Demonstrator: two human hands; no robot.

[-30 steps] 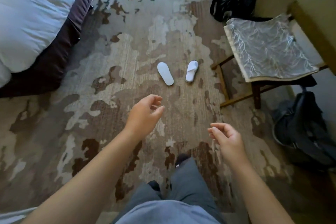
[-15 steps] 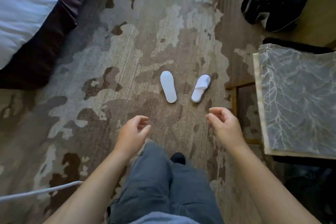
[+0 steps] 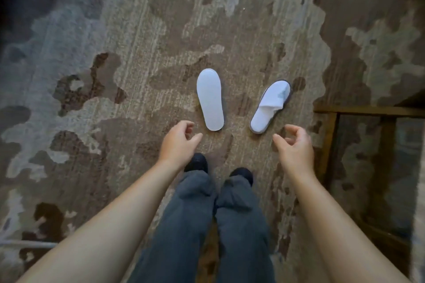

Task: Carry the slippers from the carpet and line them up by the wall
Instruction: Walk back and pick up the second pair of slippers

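Below, I saw both slippers on carpet (image 3: 115, 30): overturned slipper (image 3: 210, 99) sole-up, upright slipper (image 3: 271, 106) just right of it. Left hand (image 3: 178, 142) and right hand (image 3: 295, 145) hung near them, fingers loosely curled, grasping nothing.

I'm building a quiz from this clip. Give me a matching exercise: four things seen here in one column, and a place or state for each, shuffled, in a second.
Things:
1. left slipper
2. right slipper
3. left hand
4. wooden frame

States or places:
A. empty, fingers curled, above the carpet
B. right way up, strap showing
C. at the right edge of the view
D. flipped over, plain sole up

Pairs: 1-D, 2-B, 3-A, 4-C
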